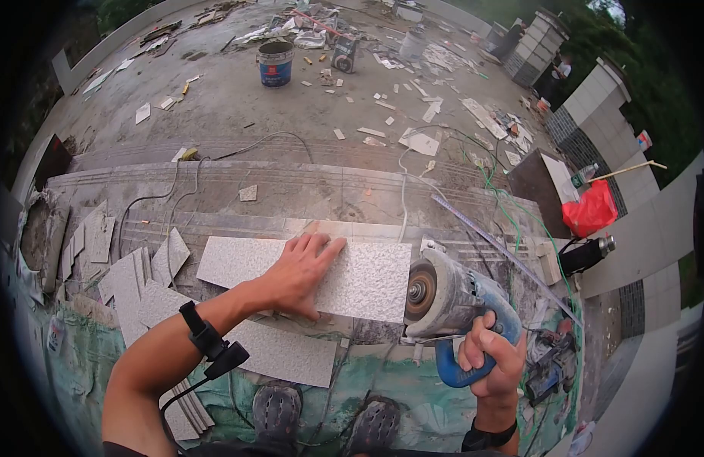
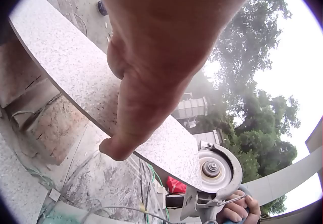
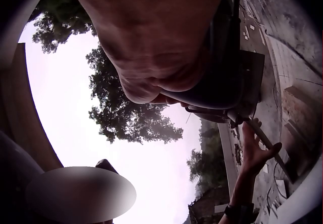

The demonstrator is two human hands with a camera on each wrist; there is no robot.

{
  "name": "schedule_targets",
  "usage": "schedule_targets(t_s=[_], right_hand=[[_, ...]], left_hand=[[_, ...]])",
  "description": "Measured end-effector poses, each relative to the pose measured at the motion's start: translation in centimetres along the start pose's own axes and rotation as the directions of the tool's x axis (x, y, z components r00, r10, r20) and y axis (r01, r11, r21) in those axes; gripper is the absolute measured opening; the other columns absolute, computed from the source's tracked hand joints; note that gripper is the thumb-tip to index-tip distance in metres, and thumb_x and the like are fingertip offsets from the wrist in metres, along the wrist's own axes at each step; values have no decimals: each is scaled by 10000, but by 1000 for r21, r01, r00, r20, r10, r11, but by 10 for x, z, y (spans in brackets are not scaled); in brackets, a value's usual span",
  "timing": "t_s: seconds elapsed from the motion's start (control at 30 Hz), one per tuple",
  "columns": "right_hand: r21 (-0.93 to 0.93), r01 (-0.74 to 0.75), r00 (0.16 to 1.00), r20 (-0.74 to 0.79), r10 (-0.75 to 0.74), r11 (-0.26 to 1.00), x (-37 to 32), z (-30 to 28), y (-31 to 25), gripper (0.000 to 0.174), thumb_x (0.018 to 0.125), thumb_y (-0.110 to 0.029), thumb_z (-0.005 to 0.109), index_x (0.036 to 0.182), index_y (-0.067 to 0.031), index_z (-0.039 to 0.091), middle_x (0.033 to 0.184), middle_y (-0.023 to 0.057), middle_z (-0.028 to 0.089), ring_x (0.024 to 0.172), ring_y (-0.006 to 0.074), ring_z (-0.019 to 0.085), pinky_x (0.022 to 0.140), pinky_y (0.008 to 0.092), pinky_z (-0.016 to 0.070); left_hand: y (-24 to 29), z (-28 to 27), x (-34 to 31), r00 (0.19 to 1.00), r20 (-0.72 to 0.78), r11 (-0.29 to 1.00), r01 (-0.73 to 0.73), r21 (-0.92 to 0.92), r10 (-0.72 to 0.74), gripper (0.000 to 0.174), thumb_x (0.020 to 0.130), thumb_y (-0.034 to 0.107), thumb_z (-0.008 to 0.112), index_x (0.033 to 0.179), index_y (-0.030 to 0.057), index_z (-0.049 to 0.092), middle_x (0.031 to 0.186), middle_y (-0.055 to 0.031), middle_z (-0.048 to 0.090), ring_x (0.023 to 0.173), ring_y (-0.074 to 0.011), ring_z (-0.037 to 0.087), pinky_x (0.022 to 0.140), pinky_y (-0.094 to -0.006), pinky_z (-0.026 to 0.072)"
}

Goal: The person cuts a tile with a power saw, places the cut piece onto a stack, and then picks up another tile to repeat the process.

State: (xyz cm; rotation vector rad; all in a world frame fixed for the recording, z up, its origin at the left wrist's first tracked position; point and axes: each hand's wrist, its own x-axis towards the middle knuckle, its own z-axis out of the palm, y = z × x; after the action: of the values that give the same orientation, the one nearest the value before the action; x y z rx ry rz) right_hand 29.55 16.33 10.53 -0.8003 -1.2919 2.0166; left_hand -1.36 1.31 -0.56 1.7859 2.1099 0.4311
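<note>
A long speckled white stone tile lies across the middle of the head view. My left hand holds it by its long edges, fingers spread over the far side and thumb at the near edge. At the tile's right end stands a blue and grey circular saw. Its round blade is right at that end, as the left wrist view also shows. My right hand grips the saw's blue rear handle. In the right wrist view the right forearm hides most of the saw.
More cut tiles lie below and left of the work. A second power tool rests at the right, near a red bag. Cables cross the ground. Beyond stand a blue bucket and scattered offcuts. Shoes are at the bottom.
</note>
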Motion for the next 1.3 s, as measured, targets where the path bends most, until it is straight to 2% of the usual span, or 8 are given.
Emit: schedule_targets(t_s=[0.5,0.67,0.8,0.97,1.1,1.23,1.27,1.3], right_hand=[[5,-11,1000,-7,11,1000,-2,-6,4,244,879,-73,637,1096,-19,541,730,31,493,501,113,465,461,292,428],[123,5,994,-108,9,992,8,-24,8,252,897,-84,629,1128,17,620,843,112,651,538,140,538,470,323,469],[141,-44,972,-221,75,989,39,-55,13,245,933,-117,627,1135,20,637,888,99,669,611,121,569,506,305,482],[232,-198,922,-286,261,952,76,-97,31,151,956,-147,624,1030,-14,624,795,15,593,591,100,529,513,280,460],[420,-268,865,-291,408,867,100,-154,74,149,971,-183,620,972,-40,576,753,-28,558,596,85,555,495,270,489],[549,-335,826,-220,519,766,108,-178,95,172,999,-191,591,878,-89,524,694,-25,502,581,90,537,487,267,487],[553,-371,817,-188,545,746,109,-189,100,172,999,-191,591,878,-89,524,694,-25,502,581,90,537,487,267,487],[569,-365,832,-155,532,737,111,-200,108,185,1007,-198,587,877,-85,521,696,-19,504,579,96,532,494,268,485]], left_hand=[[-7,0,6,999,-32,1000,9,-29,-10,1351,502,380,961,1598,11,262,1493,-281,397,1395,-460,390,1217,-554,295],[-11,-11,7,997,-53,997,51,-65,-54,1352,480,310,936,1603,5,248,1464,-265,406,1376,-451,403,1204,-539,322],[-21,-30,-2,989,-133,994,48,-94,-60,1358,486,284,913,1620,4,221,1464,-252,384,1378,-447,407,1208,-524,343],[-28,-72,-16,960,-256,987,82,-141,-117,1363,506,290,889,1641,4,191,1456,-249,392,1379,-435,426,1199,-522,379],[-7,-137,-23,859,-494,979,36,-202,-134,1325,546,327,865,1636,-20,196,1432,-271,420,1391,-442,430,1220,-520,364],[14,-211,-43,772,-633,998,-40,46,60,1326,576,409,855,1617,-92,203,1434,-301,438,1399,-459,428,1217,-493,356],[39,-233,-60,779,-626,998,0,55,34,1326,576,409,855,1617,-92,203,1434,-301,438,1399,-459,428,1217,-493,356],[71,-261,-79,815,-580,994,68,88,-4,1326,598,399,854,1574,-177,165,1462,-363,415,1413,-477,417,1229,-492,335]])
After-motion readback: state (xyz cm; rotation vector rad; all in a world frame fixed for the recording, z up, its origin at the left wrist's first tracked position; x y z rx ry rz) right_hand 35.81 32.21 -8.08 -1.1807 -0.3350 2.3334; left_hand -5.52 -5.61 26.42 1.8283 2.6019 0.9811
